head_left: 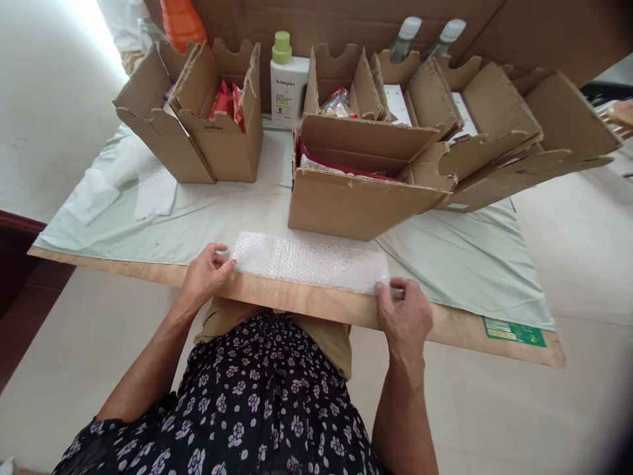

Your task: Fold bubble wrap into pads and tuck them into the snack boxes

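A long strip of clear bubble wrap lies flat along the front edge of the table. At its left end, my left hand has curled fingers, with the thumb tip against the wrap's edge. My right hand pinches the near right corner, its thumb on the wrap and the other fingers bent beside it. The strip stretches between both hands, and whether it is one layer or folded is hard to make out.
An open cardboard box with a red and white item inside stands just behind the wrap. More open boxes line the back, around a white bottle with a green cap. Loose bubble wrap lies at the left on the pale green cloth.
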A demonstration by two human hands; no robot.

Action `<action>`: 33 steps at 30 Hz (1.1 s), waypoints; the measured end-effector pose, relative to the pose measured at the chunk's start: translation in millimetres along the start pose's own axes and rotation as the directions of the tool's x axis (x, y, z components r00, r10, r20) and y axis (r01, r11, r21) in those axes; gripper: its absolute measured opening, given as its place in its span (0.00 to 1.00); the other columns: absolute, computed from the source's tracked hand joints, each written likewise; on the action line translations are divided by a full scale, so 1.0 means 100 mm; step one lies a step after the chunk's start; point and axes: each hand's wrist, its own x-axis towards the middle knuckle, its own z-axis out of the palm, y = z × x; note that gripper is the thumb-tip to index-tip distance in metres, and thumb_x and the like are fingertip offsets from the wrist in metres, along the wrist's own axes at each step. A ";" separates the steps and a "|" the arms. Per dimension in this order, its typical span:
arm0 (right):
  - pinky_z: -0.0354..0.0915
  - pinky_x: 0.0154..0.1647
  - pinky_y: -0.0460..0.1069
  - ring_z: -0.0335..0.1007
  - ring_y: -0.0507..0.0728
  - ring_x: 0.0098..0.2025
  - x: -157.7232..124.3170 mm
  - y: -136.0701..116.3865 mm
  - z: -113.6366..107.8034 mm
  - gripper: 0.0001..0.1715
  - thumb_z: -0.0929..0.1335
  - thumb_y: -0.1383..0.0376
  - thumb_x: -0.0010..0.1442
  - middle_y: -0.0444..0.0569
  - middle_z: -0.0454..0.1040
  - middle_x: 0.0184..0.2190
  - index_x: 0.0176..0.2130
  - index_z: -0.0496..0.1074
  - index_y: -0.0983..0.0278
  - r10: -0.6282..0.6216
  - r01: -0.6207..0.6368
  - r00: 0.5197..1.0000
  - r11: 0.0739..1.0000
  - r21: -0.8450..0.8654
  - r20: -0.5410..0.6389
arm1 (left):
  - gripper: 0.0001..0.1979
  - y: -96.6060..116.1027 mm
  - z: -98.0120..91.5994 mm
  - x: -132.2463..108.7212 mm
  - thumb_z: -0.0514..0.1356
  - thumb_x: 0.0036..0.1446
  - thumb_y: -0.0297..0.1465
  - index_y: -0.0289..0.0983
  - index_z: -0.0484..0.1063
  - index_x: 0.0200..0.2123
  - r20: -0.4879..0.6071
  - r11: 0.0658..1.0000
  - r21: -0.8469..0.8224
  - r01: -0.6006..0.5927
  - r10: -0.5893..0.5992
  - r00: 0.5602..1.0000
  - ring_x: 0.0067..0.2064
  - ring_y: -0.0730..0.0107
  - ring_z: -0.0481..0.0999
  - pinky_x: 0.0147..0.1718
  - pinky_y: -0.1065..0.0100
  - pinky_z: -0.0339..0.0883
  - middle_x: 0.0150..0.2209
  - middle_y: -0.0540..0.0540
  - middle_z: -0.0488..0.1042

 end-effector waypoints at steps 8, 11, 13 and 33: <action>0.58 0.67 0.67 0.62 0.69 0.69 -0.10 -0.69 0.29 0.28 0.62 0.59 0.70 0.62 0.68 0.67 0.65 0.68 0.64 -0.466 0.462 0.878 0.885 0.055 0.110 | 0.28 0.35 0.47 -0.21 0.57 0.67 0.39 0.37 0.65 0.67 0.126 0.702 0.360 -0.615 0.616 0.777 0.72 0.49 0.62 0.69 0.46 0.58 0.70 0.35 0.65; 0.59 0.68 0.64 0.59 0.67 0.71 -0.20 -1.09 0.65 0.28 0.61 0.66 0.70 0.59 0.66 0.69 0.65 0.68 0.64 -0.608 0.601 0.704 0.785 0.148 0.368 | 0.30 0.40 0.79 -0.17 0.55 0.69 0.38 0.36 0.60 0.70 0.421 0.598 0.384 -0.703 0.565 0.710 0.76 0.46 0.53 0.73 0.40 0.45 0.74 0.34 0.58; 0.58 0.68 0.65 0.58 0.67 0.72 -0.22 -1.06 0.74 0.27 0.62 0.64 0.70 0.59 0.67 0.69 0.65 0.69 0.64 -0.606 0.610 0.672 0.779 0.146 0.426 | 0.29 0.34 0.86 -0.09 0.53 0.71 0.38 0.36 0.59 0.71 0.492 0.580 0.422 -0.697 0.499 0.713 0.77 0.45 0.50 0.73 0.36 0.41 0.75 0.35 0.55; 0.62 0.64 0.65 0.65 0.68 0.68 -0.06 -0.59 0.62 0.24 0.64 0.59 0.71 0.57 0.72 0.65 0.62 0.73 0.60 -0.599 0.629 0.739 0.777 0.000 0.308 | 0.25 0.14 0.74 0.03 0.52 0.71 0.38 0.43 0.66 0.68 0.406 0.562 0.499 -0.660 0.522 0.751 0.75 0.42 0.56 0.70 0.32 0.47 0.73 0.38 0.61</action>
